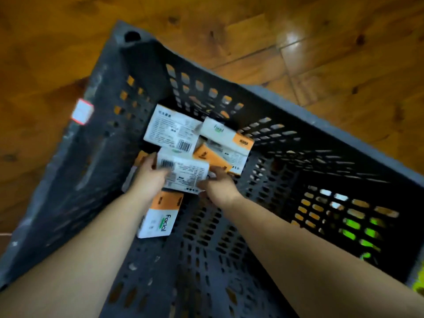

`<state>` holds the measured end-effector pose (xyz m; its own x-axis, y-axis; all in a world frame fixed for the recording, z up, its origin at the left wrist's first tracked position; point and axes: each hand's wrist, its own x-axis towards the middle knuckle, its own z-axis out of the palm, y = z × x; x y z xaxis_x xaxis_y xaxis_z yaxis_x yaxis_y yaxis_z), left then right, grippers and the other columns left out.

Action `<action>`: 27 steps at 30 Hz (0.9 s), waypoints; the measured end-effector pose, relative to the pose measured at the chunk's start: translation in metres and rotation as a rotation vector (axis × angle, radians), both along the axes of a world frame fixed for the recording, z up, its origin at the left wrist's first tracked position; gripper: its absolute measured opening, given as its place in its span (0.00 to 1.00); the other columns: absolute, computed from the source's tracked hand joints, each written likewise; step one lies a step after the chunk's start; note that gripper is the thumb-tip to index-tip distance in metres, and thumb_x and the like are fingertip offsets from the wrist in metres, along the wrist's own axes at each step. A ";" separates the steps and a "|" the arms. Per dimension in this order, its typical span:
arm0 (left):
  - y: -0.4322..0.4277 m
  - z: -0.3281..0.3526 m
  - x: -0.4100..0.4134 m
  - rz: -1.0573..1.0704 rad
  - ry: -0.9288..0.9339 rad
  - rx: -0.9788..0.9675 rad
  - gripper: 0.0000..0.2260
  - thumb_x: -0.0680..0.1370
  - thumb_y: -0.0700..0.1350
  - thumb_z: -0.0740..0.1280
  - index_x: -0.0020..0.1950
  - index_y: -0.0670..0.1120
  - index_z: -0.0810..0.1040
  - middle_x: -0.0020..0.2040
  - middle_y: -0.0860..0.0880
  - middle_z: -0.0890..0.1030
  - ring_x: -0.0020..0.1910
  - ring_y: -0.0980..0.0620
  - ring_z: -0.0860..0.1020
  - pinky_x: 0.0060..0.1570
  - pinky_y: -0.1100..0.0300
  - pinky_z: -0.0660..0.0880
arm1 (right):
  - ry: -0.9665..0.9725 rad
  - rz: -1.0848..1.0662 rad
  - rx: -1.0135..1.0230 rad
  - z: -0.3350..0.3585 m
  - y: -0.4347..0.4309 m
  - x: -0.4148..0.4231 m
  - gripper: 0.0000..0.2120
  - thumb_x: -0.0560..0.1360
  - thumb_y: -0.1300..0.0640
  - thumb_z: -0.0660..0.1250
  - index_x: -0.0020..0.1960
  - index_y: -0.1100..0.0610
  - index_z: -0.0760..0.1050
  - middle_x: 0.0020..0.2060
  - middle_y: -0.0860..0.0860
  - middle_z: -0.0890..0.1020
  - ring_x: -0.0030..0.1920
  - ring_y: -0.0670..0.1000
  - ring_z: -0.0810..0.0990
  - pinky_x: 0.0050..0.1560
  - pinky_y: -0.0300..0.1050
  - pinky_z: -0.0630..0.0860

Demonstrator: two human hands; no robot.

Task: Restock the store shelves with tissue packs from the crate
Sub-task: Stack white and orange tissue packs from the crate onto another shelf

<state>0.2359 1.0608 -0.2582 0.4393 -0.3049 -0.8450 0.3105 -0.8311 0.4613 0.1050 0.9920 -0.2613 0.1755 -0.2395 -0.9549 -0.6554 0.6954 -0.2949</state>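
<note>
- i am reaching both arms down into a dark slotted crate [96,125].
- my left hand [150,177] and right hand [220,188] are closing on opposite short ends of a white tissue pack [185,172], barcode side up.
- its long axis is running left to right between my palms.
- more packs are lying around it.

Likely a shop: a grey stock crate [146,72] of boxed tissue packs [172,130] (barcoded) on wood-look flooring [321,42]
</note>
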 end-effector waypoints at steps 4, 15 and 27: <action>-0.011 0.022 -0.004 0.163 0.070 0.007 0.10 0.79 0.42 0.60 0.60 0.51 0.70 0.53 0.45 0.79 0.40 0.46 0.77 0.34 0.60 0.69 | -0.028 -0.286 0.070 0.024 -0.003 -0.008 0.10 0.77 0.58 0.64 0.56 0.51 0.67 0.44 0.52 0.77 0.41 0.54 0.76 0.37 0.44 0.73; -0.030 0.223 -0.044 0.147 0.098 -0.081 0.10 0.72 0.34 0.66 0.34 0.45 0.70 0.44 0.39 0.79 0.49 0.41 0.77 0.44 0.53 0.67 | 0.012 -0.550 -0.074 0.229 -0.028 -0.066 0.10 0.75 0.63 0.67 0.37 0.57 0.68 0.30 0.52 0.75 0.34 0.52 0.78 0.42 0.50 0.77; -0.090 0.509 -0.111 -0.457 0.406 -0.451 0.18 0.67 0.42 0.68 0.56 0.50 0.75 0.45 0.48 0.78 0.42 0.51 0.75 0.38 0.60 0.70 | -0.162 -0.864 -0.610 0.534 -0.017 -0.157 0.09 0.64 0.69 0.66 0.39 0.57 0.78 0.31 0.55 0.79 0.27 0.51 0.76 0.29 0.39 0.72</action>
<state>0.1247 0.9704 0.2504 -0.1331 -0.7361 -0.6636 0.1984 -0.6758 0.7098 -0.0525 0.9750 0.2729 -0.1682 -0.7728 -0.6119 0.0666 0.6105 -0.7892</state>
